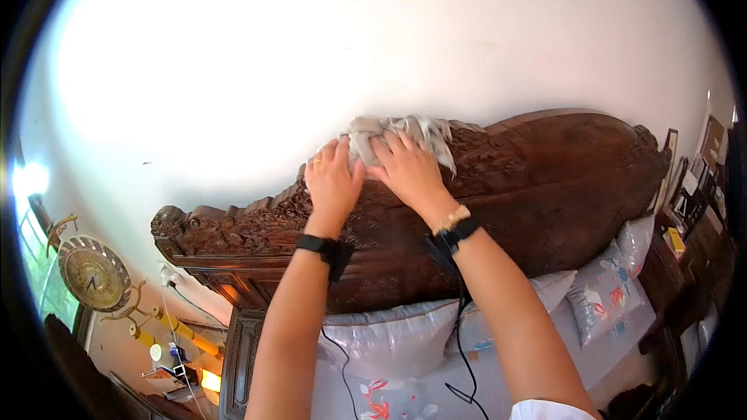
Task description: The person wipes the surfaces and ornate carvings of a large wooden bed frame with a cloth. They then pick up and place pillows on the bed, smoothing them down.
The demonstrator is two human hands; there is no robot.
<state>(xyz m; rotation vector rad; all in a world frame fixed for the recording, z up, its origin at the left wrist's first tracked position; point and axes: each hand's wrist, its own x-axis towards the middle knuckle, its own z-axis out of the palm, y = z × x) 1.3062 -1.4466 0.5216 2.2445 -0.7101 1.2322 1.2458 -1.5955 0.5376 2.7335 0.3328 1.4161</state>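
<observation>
A grey cloth with a ragged, fringed edge (429, 137) lies bunched over the top edge of a dark carved wooden headboard (402, 256). My left hand (334, 178) presses on the cloth's left part, fingers pointing up and a ring on one finger. Close beside it on the right, my right hand (408, 169) rests on the cloth with its fingers spread. The thumbs nearly meet. Both wrists wear black straps, and dark cables hang below the arms. Part of the carving is hidden under the cloth.
Below the headboard are a silvery pillow (391, 338) and a patterned cushion (604, 297) on a bed. An ornate clock (94, 273) stands at the left near a window. A white wall rises behind. Dark furniture with small items, including a yellow box (674, 242), is at the right.
</observation>
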